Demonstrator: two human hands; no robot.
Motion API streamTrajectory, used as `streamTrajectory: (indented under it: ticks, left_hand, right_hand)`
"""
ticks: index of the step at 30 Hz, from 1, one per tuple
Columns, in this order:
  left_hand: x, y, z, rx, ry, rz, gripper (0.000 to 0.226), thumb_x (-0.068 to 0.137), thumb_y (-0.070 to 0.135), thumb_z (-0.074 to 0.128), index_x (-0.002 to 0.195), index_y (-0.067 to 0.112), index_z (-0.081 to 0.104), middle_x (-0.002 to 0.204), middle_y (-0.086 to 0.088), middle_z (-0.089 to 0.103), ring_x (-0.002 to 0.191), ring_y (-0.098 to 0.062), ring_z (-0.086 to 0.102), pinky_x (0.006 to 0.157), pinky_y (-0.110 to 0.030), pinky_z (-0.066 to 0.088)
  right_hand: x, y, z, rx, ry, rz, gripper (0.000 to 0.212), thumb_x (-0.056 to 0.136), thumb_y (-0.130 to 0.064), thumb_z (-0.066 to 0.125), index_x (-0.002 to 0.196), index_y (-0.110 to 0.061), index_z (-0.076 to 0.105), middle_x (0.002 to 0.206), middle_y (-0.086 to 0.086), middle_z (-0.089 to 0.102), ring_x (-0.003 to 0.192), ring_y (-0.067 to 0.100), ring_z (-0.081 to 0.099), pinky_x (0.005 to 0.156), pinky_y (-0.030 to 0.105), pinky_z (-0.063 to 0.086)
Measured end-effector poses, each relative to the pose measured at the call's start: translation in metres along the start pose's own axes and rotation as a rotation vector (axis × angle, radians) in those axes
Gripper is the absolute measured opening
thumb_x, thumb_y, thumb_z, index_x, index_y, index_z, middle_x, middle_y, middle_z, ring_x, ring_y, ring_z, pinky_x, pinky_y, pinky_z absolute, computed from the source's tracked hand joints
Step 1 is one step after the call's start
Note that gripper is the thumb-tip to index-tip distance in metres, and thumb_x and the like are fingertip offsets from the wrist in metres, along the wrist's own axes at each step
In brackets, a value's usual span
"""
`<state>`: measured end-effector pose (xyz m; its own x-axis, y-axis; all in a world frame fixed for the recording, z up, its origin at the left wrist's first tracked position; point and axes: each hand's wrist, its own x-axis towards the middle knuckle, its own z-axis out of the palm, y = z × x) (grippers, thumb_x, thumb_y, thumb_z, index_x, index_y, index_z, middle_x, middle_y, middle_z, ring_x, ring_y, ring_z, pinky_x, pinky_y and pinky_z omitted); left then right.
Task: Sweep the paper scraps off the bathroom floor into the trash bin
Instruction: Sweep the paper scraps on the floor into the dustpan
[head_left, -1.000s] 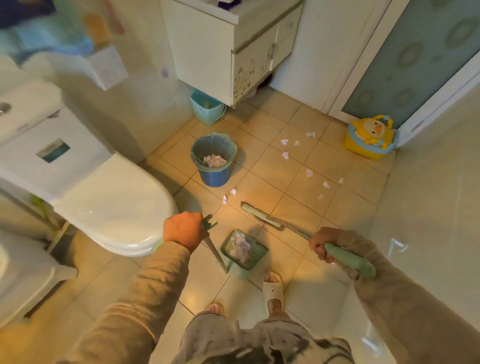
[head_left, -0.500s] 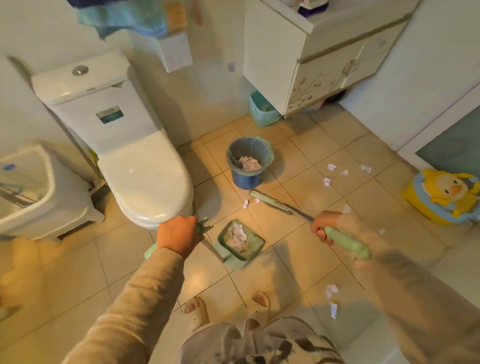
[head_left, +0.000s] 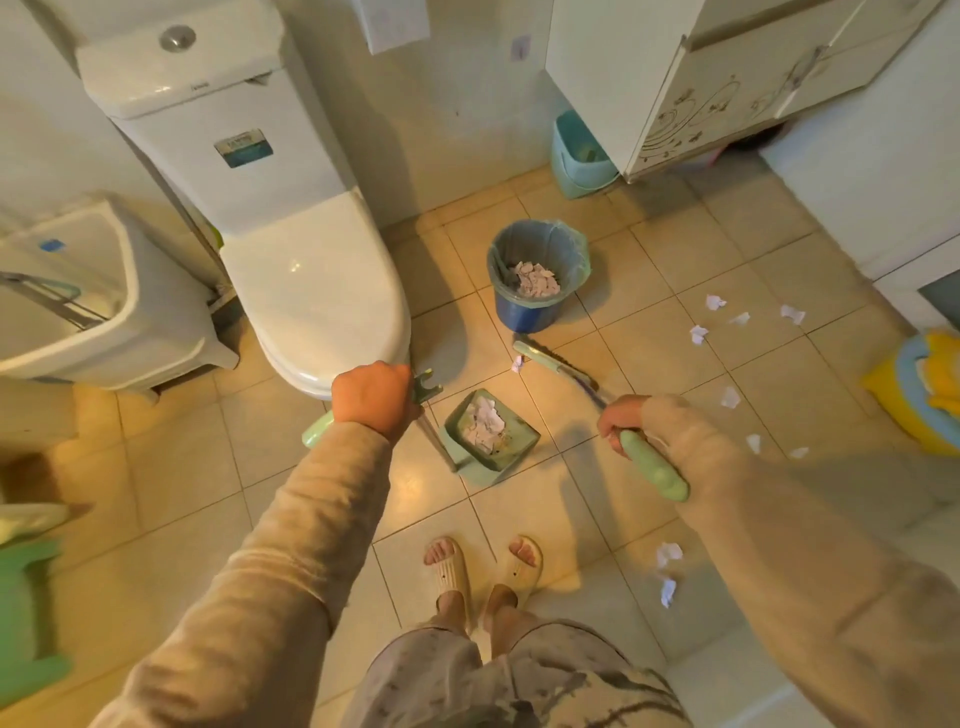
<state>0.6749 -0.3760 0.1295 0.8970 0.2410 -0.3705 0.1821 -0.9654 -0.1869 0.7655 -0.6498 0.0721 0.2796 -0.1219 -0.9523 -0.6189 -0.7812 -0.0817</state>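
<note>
Dustpan (head_left: 514, 441) stays low by the feet, loaded and not yet tipped into the trash bin (head_left: 540, 312). Left hand (head_left: 375, 397) grips its handle; right hand (head_left: 621, 423) grips the broom (head_left: 535, 356), its head beside one scrap (head_left: 517, 364). More scraps (head_left: 698, 334) litter the floor to the right.

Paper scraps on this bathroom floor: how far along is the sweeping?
Roughly midway. Done: the blue trash bin holds a heap of scraps. In hand: the dustpan carries another load, its handle gripped by the left hand, while the right hand grips the broom beside one scrap. Left: loose scraps on the tiles to the right, and two more by the feet.
</note>
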Motion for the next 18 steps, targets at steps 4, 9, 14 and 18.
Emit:
streamTrajectory:
  ticks: [4,9,14,18]
  left_hand:
    - [0.003,0.000,0.000,0.007,0.013,0.002,0.032,0.083,0.041,0.066,0.103,0.016,0.067,0.093,-0.008,0.071,0.085,-0.031,0.068,0.071,-0.033,0.053]
    - [0.002,-0.002,0.002,0.012,0.030,0.007,0.031,0.083,0.042,0.065,0.099,0.016,0.068,0.090,-0.008,0.071,0.083,-0.030,0.068,0.068,-0.032,0.052]
    - [0.006,-0.001,0.001,-0.002,0.049,0.017,0.030,0.083,0.041,0.066,0.100,0.017,0.068,0.091,-0.007,0.071,0.084,-0.030,0.068,0.070,-0.032,0.052]
    - [0.014,-0.005,0.001,-0.018,0.059,0.024,0.033,0.083,0.042,0.067,0.103,0.016,0.068,0.091,-0.007,0.071,0.084,-0.029,0.068,0.073,-0.034,0.053]
  right_hand:
    - [-0.011,-0.013,0.022,-0.304,0.091,-0.041,0.036,0.094,-0.009,0.046,0.126,0.003,0.054,0.075,0.010,0.055,0.066,0.020,0.049,0.073,0.027,0.045]
    - [-0.012,0.015,0.057,-0.523,0.112,0.015,0.040,0.099,-0.015,0.040,0.136,-0.003,0.048,0.112,0.010,0.063,0.105,0.019,0.058,0.083,0.023,0.048]
    - [-0.025,0.050,0.058,-0.587,0.012,0.018,0.037,0.096,-0.010,0.041,0.128,0.002,0.054,0.060,0.002,0.060,0.055,0.013,0.048,0.047,0.018,0.040]
    - [-0.049,0.067,0.040,-0.520,0.028,0.036,0.010,0.090,-0.004,0.046,0.083,-0.004,0.053,0.052,0.004,0.048,0.027,0.009,0.043,0.042,0.020,0.035]
